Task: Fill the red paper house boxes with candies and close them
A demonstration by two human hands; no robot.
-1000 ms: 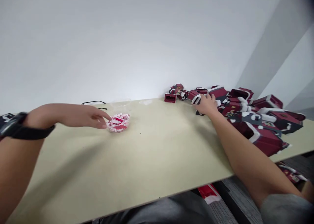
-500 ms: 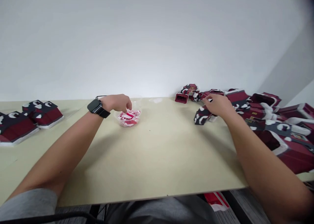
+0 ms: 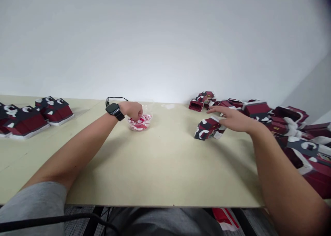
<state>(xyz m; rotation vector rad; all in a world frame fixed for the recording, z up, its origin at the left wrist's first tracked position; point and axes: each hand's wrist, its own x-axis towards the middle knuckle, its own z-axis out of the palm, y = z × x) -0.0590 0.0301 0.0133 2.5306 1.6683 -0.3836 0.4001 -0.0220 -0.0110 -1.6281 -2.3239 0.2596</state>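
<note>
One house (image 3: pixel 207 128) has come nearer, beside the right hand (image 3: pixel 234 120), fingers apart; left hand (image 3: pixel 132 109), fingers unclear.

Indoor work spot, craft-type or light assembly; office room or small workshop, can't tell which. Long pale tabletop (image 3: pixel 165 174) against a plain whitish wall (image 3: pixel 165 42), with a seam toward the left. Same sort of dark red model houses in quantity: upright group (image 3: pixel 28 124) at left, jumbled heap (image 3: pixel 314 163) at right, single small house (image 3: pixel 207 128) between. Clear plastic tub (image 3: pixel 139 126) of red-and-white pieces also on the table, eyeglasses (image 3: pixel 116 98) near the wall. Below the table edge, grey streaked floor (image 3: pixel 80 212), looks like carpet, more office-like; red-and-white packet (image 3: pixel 223 218) and black cable (image 3: pixel 51 221) down there too.
</note>
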